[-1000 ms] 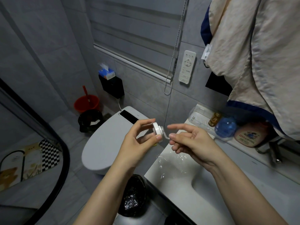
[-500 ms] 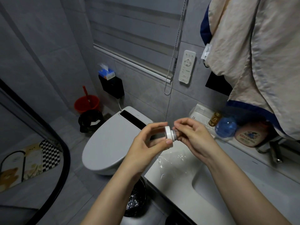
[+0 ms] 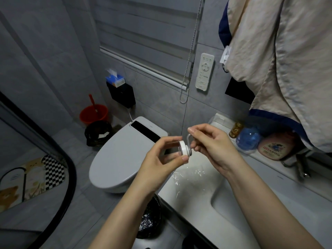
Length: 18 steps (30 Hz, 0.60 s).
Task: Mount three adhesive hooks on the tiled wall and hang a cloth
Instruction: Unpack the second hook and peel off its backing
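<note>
A round white adhesive hook (image 3: 185, 149) with a metal hook arm is held in front of me, above the edge of the white basin counter (image 3: 197, 193). My left hand (image 3: 159, 160) pinches the disc's rim between thumb and fingers. My right hand (image 3: 213, 146) grips the metal hook arm that sticks up from the disc. A beige cloth with dark blue trim (image 3: 280, 65) hangs on the grey tiled wall (image 3: 161, 97) at the upper right. No mounted hook is visible on the tiles.
Crumpled clear film (image 3: 188, 177) lies on the counter beneath my hands. Bottles and a blue container (image 3: 248, 139) stand on the ledge behind. A toilet (image 3: 122, 159), a bin with a black bag (image 3: 149, 218), a wall remote (image 3: 204, 74) and a tissue holder (image 3: 120, 92) surround me.
My right hand closed in from open fingers to grip the hook's metal arm and turned it upward. Both hands shifted slightly right, and the disc now faces sideways.
</note>
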### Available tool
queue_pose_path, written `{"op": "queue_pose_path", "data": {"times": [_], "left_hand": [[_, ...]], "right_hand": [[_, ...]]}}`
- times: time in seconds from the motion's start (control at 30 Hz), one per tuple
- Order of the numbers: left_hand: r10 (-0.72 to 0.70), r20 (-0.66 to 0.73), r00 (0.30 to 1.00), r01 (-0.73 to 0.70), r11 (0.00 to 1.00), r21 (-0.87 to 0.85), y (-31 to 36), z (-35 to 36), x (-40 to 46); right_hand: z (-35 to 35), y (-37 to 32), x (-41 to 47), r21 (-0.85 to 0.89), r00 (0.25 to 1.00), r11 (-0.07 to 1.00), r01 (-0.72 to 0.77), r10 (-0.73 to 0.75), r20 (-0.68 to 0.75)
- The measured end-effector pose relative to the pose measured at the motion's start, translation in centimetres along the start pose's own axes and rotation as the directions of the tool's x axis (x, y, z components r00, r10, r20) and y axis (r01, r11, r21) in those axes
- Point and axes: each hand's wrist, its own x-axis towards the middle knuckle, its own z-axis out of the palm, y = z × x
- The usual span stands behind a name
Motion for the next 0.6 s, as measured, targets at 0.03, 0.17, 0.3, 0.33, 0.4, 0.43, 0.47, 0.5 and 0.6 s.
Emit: {"op": "queue_pose_path", "data": {"times": [0.03,0.17,0.3,0.33,0.4,0.43,0.47,0.5,0.6], "left_hand": [[-0.013,0.033,0.999,0.013,1.000,0.008,0.0,0.0,-0.1],[-0.003,0.101,0.995,0.003,1.000,0.003,0.3,-0.5,-0.2],[0.055,-0.007,0.998,-0.055,0.998,0.032,0.9,-1.1,0.2],[0.071,-0.036,0.997,-0.069,0.997,0.042,0.9,-1.3,0.3],[0.089,-0.072,0.993,-0.084,0.994,0.076,0.8,-1.7,0.4],[0.092,-0.072,0.993,-0.084,0.991,0.100,0.7,-1.8,0.5],[0.086,-0.062,0.994,-0.078,0.990,0.119,0.5,-1.7,0.4],[0.069,-0.041,0.997,-0.063,0.990,0.125,0.3,-1.6,0.4],[-0.010,0.021,1.000,0.009,0.998,0.058,-0.2,-0.6,-0.1]], "right_hand": [[-0.2,0.2,0.2,-0.010,1.000,1.000,0.000,0.000,-0.008],[-0.5,1.8,0.3,-0.048,0.995,0.994,-0.102,0.103,0.012],[-0.4,2.9,-0.7,0.052,0.981,0.981,-0.188,0.184,0.064],[-0.5,3.0,-1.1,0.082,0.977,0.975,-0.205,0.198,0.083],[-0.6,2.7,-1.7,0.127,0.967,0.964,-0.235,0.218,0.133],[-0.7,2.4,-1.9,0.143,0.963,0.959,-0.244,0.221,0.156],[-0.6,2.1,-2.0,0.165,0.961,0.954,-0.248,0.220,0.170],[-0.6,1.7,-2.0,0.194,0.961,0.949,-0.248,0.217,0.171],[-0.4,0.6,-1.6,0.178,0.983,0.969,-0.169,0.153,0.097]]}}
